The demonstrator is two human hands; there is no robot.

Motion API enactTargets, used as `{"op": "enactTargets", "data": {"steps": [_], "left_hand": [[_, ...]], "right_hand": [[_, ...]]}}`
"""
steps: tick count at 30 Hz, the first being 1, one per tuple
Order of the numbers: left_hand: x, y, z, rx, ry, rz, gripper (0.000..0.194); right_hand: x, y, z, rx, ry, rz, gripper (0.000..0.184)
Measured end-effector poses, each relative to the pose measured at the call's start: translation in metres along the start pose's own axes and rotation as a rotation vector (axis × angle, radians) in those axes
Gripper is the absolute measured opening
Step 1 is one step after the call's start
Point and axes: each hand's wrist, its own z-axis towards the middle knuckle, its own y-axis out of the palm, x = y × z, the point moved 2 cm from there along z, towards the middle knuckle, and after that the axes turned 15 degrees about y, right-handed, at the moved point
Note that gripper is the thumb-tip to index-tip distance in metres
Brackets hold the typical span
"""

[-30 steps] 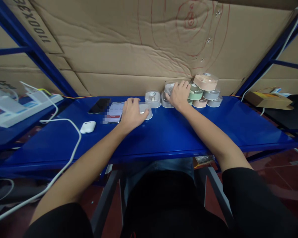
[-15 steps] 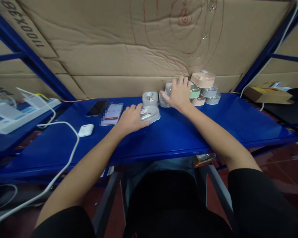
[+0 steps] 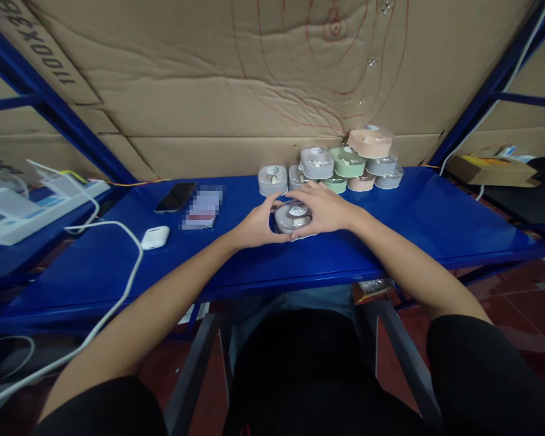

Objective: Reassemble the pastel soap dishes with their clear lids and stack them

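A grey plastic case with a clear lid and a round label (image 3: 295,218) sits low over the front part of the table, between my two hands. My left hand (image 3: 258,224) curves round its left side, thumb at the front edge. From the right, my right hand (image 3: 324,209) wraps the same case, thumb near the pale clasp. Behind them stand similar cases: a grey one (image 3: 273,180) on the table, a grey one (image 3: 317,162) and a green one (image 3: 349,161) stacked on others, and a peach one (image 3: 370,142) on top.
Two phones, one dark (image 3: 176,198) and one with a lit screen (image 3: 203,207), lie at the left beside a white earbud case (image 3: 155,237). A white cable (image 3: 134,272) hangs over the table's left side. Behind stands a cardboard panel (image 3: 186,109).
My right hand has come off the upper grey case in the stack and moved forward and down to the front case. My left hand has shifted right with that case.
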Motion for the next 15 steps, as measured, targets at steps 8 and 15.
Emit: {"op": "enactTargets", "data": {"steps": [8, 15], "left_hand": [[0.007, 0.006, 0.0, -0.05, 0.043, -0.069, 0.123], [0.005, 0.001, -0.001, -0.033, 0.026, -0.076, 0.133]], "right_hand": [[0.0, -0.011, -0.009, -0.1, -0.016, 0.067, 0.099], [0.007, -0.025, -0.011, -0.079, 0.04, 0.239, 0.085]]}}
